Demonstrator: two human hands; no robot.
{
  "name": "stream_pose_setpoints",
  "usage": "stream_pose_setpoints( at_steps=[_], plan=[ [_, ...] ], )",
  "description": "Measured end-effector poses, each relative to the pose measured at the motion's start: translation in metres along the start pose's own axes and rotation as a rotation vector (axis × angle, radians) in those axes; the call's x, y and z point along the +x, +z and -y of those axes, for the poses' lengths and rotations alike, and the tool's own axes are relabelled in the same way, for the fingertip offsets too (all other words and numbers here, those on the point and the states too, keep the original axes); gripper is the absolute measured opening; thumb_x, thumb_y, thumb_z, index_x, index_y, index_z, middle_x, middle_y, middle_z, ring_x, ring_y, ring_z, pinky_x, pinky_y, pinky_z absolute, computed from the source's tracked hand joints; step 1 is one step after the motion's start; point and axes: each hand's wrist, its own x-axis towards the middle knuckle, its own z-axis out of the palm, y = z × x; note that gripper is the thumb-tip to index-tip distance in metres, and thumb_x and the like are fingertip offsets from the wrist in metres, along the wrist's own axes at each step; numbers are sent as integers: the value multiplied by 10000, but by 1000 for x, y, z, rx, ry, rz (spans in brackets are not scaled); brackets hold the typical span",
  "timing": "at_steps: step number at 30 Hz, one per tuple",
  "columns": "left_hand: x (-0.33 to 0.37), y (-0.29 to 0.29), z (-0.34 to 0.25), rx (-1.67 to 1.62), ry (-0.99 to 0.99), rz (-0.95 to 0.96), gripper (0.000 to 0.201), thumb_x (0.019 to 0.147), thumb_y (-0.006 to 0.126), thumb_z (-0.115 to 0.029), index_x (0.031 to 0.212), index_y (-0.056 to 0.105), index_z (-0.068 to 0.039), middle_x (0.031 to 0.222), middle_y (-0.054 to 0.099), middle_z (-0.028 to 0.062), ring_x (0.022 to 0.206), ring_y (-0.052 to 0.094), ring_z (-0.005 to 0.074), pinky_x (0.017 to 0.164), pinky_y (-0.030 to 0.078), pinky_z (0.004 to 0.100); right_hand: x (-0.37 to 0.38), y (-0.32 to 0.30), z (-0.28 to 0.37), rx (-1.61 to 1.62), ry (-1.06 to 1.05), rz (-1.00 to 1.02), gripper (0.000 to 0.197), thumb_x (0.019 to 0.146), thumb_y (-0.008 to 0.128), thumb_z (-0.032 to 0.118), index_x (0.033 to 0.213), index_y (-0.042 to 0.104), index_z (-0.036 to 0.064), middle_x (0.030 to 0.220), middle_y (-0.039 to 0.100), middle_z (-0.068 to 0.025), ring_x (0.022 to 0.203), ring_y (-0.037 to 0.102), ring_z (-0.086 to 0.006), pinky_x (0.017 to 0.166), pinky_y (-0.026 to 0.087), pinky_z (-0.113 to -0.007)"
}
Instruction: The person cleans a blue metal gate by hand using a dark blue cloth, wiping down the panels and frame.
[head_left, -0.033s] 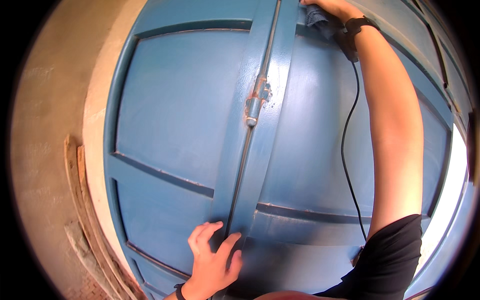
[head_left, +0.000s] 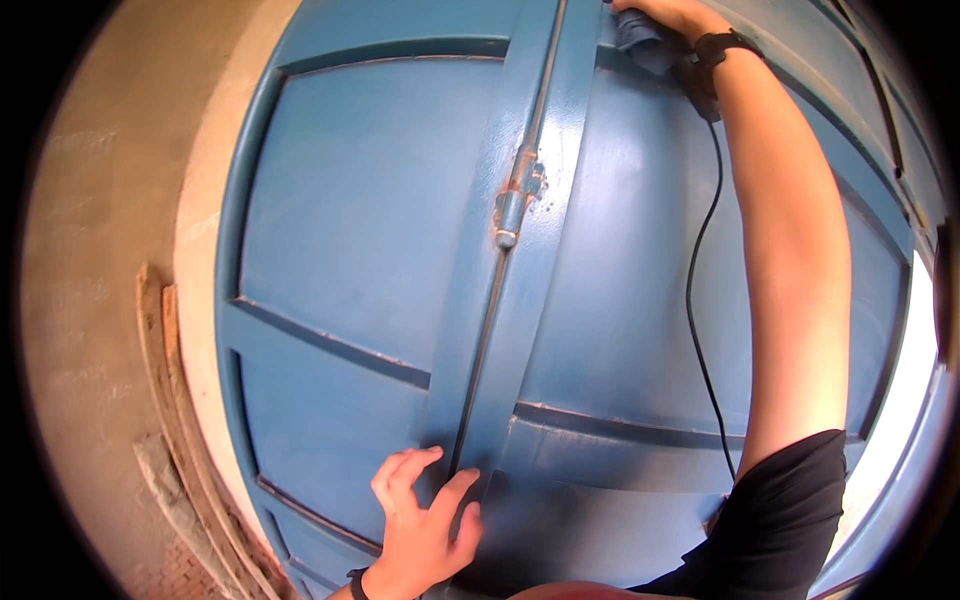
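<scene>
A large blue panelled door fills most of the view, with a painted barrel hinge on its middle seam. High up on the right, my right hand is closed round a dark grey-blue cloth against the door; the fingertips run to the upper edge of the picture. A black strap circles that wrist, and a dark piece beneath it leads into a thin black cable. Low in the middle, my left hand has its fingers spread beside the seam, holding nothing.
Long wooden boards lean on the brown wall at the left, beside a pale door surround. Raised mouldings frame the door panels. At the right edge is a bright gap. The cable hangs down beside my right arm.
The door and boards sit slightly further right in the picture. My right hand and the cloth have shifted a little to the right, and the cloth's folds look different. My left hand stays spread.
</scene>
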Motion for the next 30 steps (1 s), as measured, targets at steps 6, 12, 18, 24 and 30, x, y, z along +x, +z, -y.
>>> stream_pose_setpoints(
  at_steps=[6, 12, 18, 24, 30],
  plan=[
    [-22, -22, -57, 202, -59, -204, 304, 723, 706, -83, 1025, 743, -96, 1207, 551, 208, 1135, 475, 408, 970, 382, 562, 39, 13, -44, -181, -233, -62, 247, 880, 562, 195, 946, 750, 49, 982, 740, -197, 954, 690, -391, 864, 538, -448],
    [-40, -28, -74, 298, -47, -237, 314, 669, 728, -90, 981, 755, -115, 1249, 533, 203, 1142, 447, 397, 989, 380, 542, 33, 38, -37, -398, -118, -345, 210, 894, 551, 158, 885, 732, 53, 955, 705, -276, 907, 703, -429, 846, 578, -495],
    [-50, -33, -97, 314, 53, -273, 307, 614, 734, -35, 905, 730, -132, 1064, 634, 95, 995, 537, 337, 870, 453, 470, 17, 33, -35, -72, -79, -312, 234, 886, 569, 174, 968, 765, 74, 974, 719, -255, 936, 713, -401, 887, 572, -464],
    [-52, -37, -109, 302, 109, -323, 185, 698, 733, -204, 842, 706, -91, 858, 686, 92, 825, 647, 269, 815, 497, 441, 8, 30, -36, 43, -346, -311, 221, 850, 586, 149, 902, 776, 50, 949, 744, -219, 937, 720, -332, 890, 566, -419],
    [-53, -45, -122, 313, 133, -324, 182, 722, 722, -235, 814, 688, -82, 801, 684, 78, 758, 667, 236, 794, 508, 433, 8, 28, -12, 575, -12, -201, 292, 924, 515, 117, 1018, 741, -42, 888, 740, -75, 794, 667, -151, 767, 533, -283]
  ],
)
